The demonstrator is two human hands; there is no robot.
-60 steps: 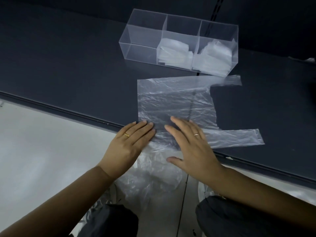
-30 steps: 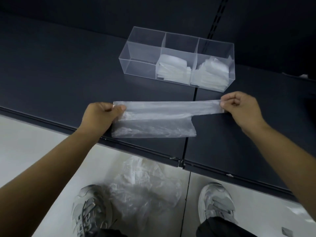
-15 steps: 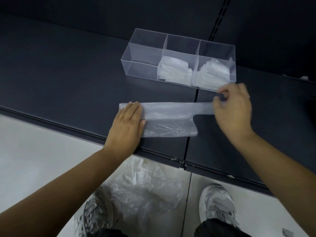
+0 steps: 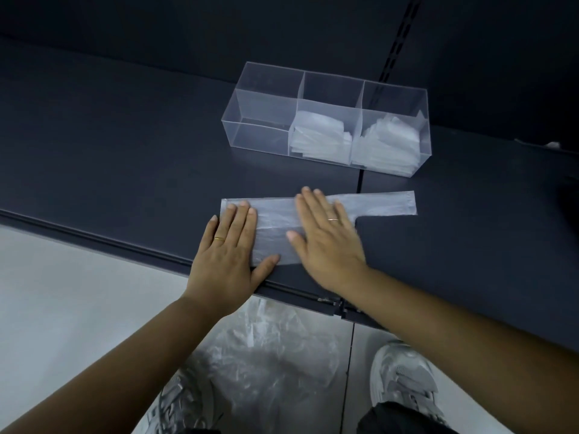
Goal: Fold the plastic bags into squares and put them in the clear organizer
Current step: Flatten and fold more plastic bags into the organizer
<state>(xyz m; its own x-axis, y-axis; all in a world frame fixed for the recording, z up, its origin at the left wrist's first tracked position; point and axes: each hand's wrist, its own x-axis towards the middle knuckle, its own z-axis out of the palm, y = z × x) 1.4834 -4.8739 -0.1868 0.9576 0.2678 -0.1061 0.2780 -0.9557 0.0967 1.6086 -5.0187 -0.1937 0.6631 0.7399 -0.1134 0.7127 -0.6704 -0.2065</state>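
Sitting in clear organizer middle, right compartments: folded bags.

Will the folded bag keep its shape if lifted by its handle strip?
Probably not: the bag is thin, see-through film, so it likely droops and unfolds. It looks light and may slide on the smooth shelf. Left hand and right hand press it flat, hinting it springs open.

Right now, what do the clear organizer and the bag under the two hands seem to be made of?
The clear organizer looks like rigid transparent plastic, probably acrylic: glossy, see-through walls with bright straight edges. The bag looks like thin plastic film, translucent and slightly frosted: fine wrinkles show, and the dark shelf shows through it. The exact plastic cannot be told.
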